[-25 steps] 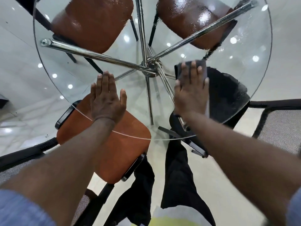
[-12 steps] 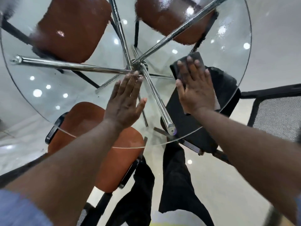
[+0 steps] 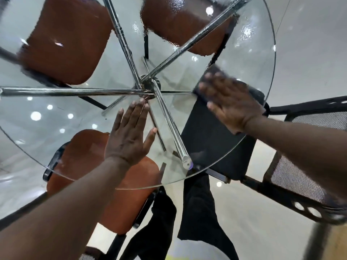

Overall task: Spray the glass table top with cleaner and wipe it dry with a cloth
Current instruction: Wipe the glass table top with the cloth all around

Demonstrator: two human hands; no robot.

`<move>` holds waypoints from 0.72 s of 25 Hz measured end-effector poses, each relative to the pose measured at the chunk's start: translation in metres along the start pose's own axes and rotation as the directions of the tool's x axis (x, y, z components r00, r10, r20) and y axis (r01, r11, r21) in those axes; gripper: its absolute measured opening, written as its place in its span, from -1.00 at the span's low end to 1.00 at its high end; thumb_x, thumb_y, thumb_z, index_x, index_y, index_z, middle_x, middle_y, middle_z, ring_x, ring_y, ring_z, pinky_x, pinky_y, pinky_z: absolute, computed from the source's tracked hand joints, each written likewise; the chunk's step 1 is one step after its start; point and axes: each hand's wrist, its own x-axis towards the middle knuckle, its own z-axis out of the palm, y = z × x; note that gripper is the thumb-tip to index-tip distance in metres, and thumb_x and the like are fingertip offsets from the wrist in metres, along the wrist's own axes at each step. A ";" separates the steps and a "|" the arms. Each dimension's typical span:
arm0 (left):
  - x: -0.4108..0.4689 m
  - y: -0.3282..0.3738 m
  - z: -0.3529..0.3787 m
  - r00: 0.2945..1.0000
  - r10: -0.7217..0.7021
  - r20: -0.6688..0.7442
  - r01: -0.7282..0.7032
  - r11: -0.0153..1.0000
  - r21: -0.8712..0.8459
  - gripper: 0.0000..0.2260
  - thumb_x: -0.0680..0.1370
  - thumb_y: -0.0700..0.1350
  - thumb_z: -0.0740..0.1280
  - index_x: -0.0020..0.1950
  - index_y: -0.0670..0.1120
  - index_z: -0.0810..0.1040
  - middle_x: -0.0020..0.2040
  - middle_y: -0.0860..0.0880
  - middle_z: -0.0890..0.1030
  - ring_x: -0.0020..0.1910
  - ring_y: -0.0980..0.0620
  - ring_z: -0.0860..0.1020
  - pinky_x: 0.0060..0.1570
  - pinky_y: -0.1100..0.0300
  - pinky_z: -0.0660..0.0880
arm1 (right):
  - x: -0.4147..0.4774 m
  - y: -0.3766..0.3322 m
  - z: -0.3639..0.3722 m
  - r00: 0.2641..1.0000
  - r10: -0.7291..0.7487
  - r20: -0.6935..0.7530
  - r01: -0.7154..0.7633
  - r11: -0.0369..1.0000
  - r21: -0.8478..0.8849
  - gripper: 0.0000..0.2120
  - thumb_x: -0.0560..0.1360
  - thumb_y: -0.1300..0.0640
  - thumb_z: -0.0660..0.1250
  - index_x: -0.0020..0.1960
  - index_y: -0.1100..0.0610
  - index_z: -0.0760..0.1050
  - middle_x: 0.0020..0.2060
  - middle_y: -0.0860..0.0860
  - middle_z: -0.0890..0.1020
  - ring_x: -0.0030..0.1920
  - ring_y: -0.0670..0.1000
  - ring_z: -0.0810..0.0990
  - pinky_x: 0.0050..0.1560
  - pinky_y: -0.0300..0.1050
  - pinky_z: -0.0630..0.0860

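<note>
A round glass table top [image 3: 259, 59] fills the view, with wet streaks over its far right part. My right hand [image 3: 231, 104] lies flat on a dark cloth [image 3: 212, 76] and presses it onto the glass at the right side; only the cloth's far corner shows past the blurred fingers. My left hand [image 3: 131, 136] rests flat on the glass near the middle, fingers spread, holding nothing. No spray bottle is in view.
Chrome legs [image 3: 169, 128] cross under the glass at a hub [image 3: 148, 83]. Brown chairs [image 3: 63, 40] stand under the far side and one [image 3: 120, 199] at the near edge. A black seat [image 3: 216, 143] and a mesh chair [image 3: 308, 166] are on the right.
My right hand has slid the cloth rightward and farther out across the glass. My left hand has shifted from the near edge toward the table's middle. The view has tilted.
</note>
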 end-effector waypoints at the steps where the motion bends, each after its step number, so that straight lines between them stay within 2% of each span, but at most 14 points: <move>1: 0.000 0.000 -0.001 1.000 0.000 0.005 0.000 1.000 0.002 -0.36 0.69 0.16 0.11 0.69 -0.13 0.09 0.70 -0.08 0.06 0.68 -0.05 0.03 0.62 -0.15 0.04 | 0.004 -0.001 -0.002 0.975 0.218 -0.036 -0.216 0.975 0.052 -0.39 0.76 -0.16 0.00 0.73 -0.24 -0.19 0.77 -0.08 -0.04 0.76 0.05 -0.05 0.72 0.16 -0.01; 3: 0.000 -0.001 -0.002 1.000 0.003 0.015 -0.003 1.000 -0.006 -0.36 0.69 0.16 0.11 0.69 -0.13 0.09 0.70 -0.08 0.06 0.68 -0.05 0.03 0.62 -0.15 0.05 | 0.003 -0.022 0.000 0.815 0.572 -0.093 -0.556 0.817 0.149 -0.38 0.75 -0.17 -0.01 0.76 -0.17 -0.11 0.77 -0.06 -0.05 0.76 0.06 -0.05 0.72 0.20 0.00; 4: -0.001 0.000 -0.003 1.000 0.002 0.015 -0.002 1.000 -0.007 -0.36 0.69 0.16 0.10 0.69 -0.13 0.08 0.70 -0.08 0.06 0.69 -0.05 0.02 0.62 -0.16 0.06 | 0.000 -0.042 0.003 0.719 0.686 -0.113 -0.666 0.726 0.170 -0.38 0.75 -0.16 -0.03 0.77 -0.12 -0.08 0.77 -0.02 -0.04 0.76 0.09 -0.02 0.71 0.25 0.03; 5: -0.001 0.000 -0.004 1.000 -0.006 0.017 0.006 1.000 -0.007 -0.36 0.69 0.16 0.09 0.69 -0.13 0.08 0.71 -0.07 0.06 0.69 -0.04 0.01 0.62 -0.16 0.07 | -0.003 -0.065 0.005 0.656 0.745 -0.123 -0.725 0.666 0.174 -0.37 0.74 -0.16 -0.04 0.77 -0.07 -0.07 0.77 0.01 -0.04 0.75 0.12 0.00 0.70 0.29 0.05; 6: 0.000 0.000 -0.005 1.000 -0.016 0.022 0.016 1.000 -0.011 -0.36 0.69 0.17 0.07 0.69 -0.12 0.07 0.71 -0.07 0.06 0.69 -0.04 0.00 0.61 -0.17 0.07 | -0.009 -0.090 0.008 0.662 0.741 -0.115 -0.725 0.671 0.154 -0.36 0.74 -0.14 -0.04 0.78 -0.05 -0.10 0.77 0.03 -0.06 0.76 0.13 -0.02 0.70 0.30 0.04; 8: 0.000 0.001 -0.005 0.999 -0.022 0.033 0.023 0.999 -0.023 -0.36 0.69 0.17 0.04 0.69 -0.12 0.08 0.71 -0.06 0.06 0.69 -0.04 0.00 0.61 -0.18 0.08 | -0.025 -0.129 0.014 0.848 0.525 -0.073 -0.519 0.851 0.084 -0.35 0.75 -0.13 -0.02 0.77 -0.07 -0.13 0.77 0.02 -0.10 0.76 0.12 -0.08 0.72 0.28 -0.02; 9: -0.001 0.001 -0.005 0.999 -0.023 0.039 0.024 0.999 -0.023 -0.36 0.69 0.17 0.04 0.69 -0.12 0.08 0.71 -0.06 0.06 0.69 -0.04 0.00 0.61 -0.18 0.08 | -0.024 -0.131 0.013 0.948 0.312 -0.055 -0.309 0.949 0.061 -0.36 0.75 -0.14 -0.01 0.77 -0.10 -0.12 0.77 -0.01 -0.09 0.76 0.10 -0.08 0.72 0.27 -0.01; 10: -0.001 0.000 -0.004 0.999 -0.025 0.041 0.026 0.999 -0.024 -0.37 0.68 0.16 0.05 0.69 -0.11 0.08 0.71 -0.06 0.06 0.69 -0.04 0.00 0.61 -0.18 0.08 | -0.015 -0.120 0.007 0.997 0.068 -0.046 -0.067 0.997 0.032 -0.38 0.76 -0.17 -0.02 0.77 -0.15 -0.11 0.77 -0.04 -0.07 0.76 0.08 -0.08 0.72 0.24 -0.01; 12: 0.000 -0.001 -0.003 0.999 -0.014 0.042 0.016 0.999 -0.032 -0.37 0.68 0.14 0.07 0.69 -0.10 0.08 0.71 -0.05 0.06 0.69 -0.03 0.01 0.61 -0.18 0.08 | 0.025 -0.074 -0.006 0.933 -0.357 0.052 0.360 0.932 -0.051 -0.42 0.77 -0.20 -0.09 0.74 -0.22 -0.18 0.76 -0.09 -0.07 0.76 0.07 -0.09 0.73 0.15 -0.09; 13: -0.001 -0.001 -0.002 0.999 -0.012 0.042 0.014 0.999 -0.033 -0.37 0.68 0.14 0.07 0.69 -0.10 0.08 0.71 -0.05 0.06 0.69 -0.03 0.01 0.62 -0.17 0.07 | 0.049 -0.052 -0.009 0.902 -0.424 0.081 0.430 0.900 -0.073 -0.42 0.77 -0.20 -0.11 0.73 -0.23 -0.23 0.76 -0.10 -0.08 0.76 0.07 -0.10 0.73 0.12 -0.11; 14: -0.001 -0.001 -0.001 0.999 -0.012 0.035 0.013 0.999 -0.030 -0.38 0.68 0.13 0.07 0.69 -0.10 0.09 0.71 -0.05 0.06 0.69 -0.03 0.01 0.62 -0.16 0.05 | 0.072 -0.031 -0.009 0.932 -0.357 0.066 0.361 0.930 -0.072 -0.42 0.77 -0.19 -0.11 0.72 -0.24 -0.26 0.76 -0.09 -0.08 0.76 0.08 -0.09 0.73 0.12 -0.08; 15: 0.000 -0.001 0.000 0.999 -0.015 0.030 0.015 0.999 -0.029 -0.38 0.68 0.13 0.08 0.69 -0.11 0.09 0.71 -0.05 0.06 0.69 -0.03 0.01 0.63 -0.15 0.04 | 0.085 -0.014 -0.010 0.986 -0.167 0.017 0.167 0.985 -0.036 -0.41 0.76 -0.18 -0.10 0.72 -0.23 -0.26 0.76 -0.08 -0.06 0.76 0.09 -0.07 0.73 0.15 -0.02; 16: 0.000 -0.002 -0.001 0.999 -0.016 0.029 0.017 0.999 -0.031 -0.38 0.68 0.12 0.09 0.69 -0.11 0.09 0.71 -0.05 0.06 0.69 -0.03 0.00 0.63 -0.15 0.03 | 0.088 -0.004 -0.011 0.995 0.090 -0.047 -0.089 0.996 0.027 -0.40 0.75 -0.17 -0.08 0.73 -0.22 -0.23 0.77 -0.06 -0.05 0.76 0.08 -0.05 0.72 0.17 0.03; 18: -0.001 -0.002 -0.001 0.999 -0.017 0.033 0.019 0.999 -0.038 -0.37 0.68 0.12 0.10 0.69 -0.11 0.09 0.71 -0.06 0.05 0.69 -0.03 -0.01 0.63 -0.14 0.02 | 0.069 -0.006 -0.007 0.847 0.524 -0.092 -0.504 0.846 0.176 -0.38 0.74 -0.17 -0.08 0.75 -0.19 -0.17 0.77 -0.05 -0.07 0.76 0.06 -0.06 0.71 0.20 0.02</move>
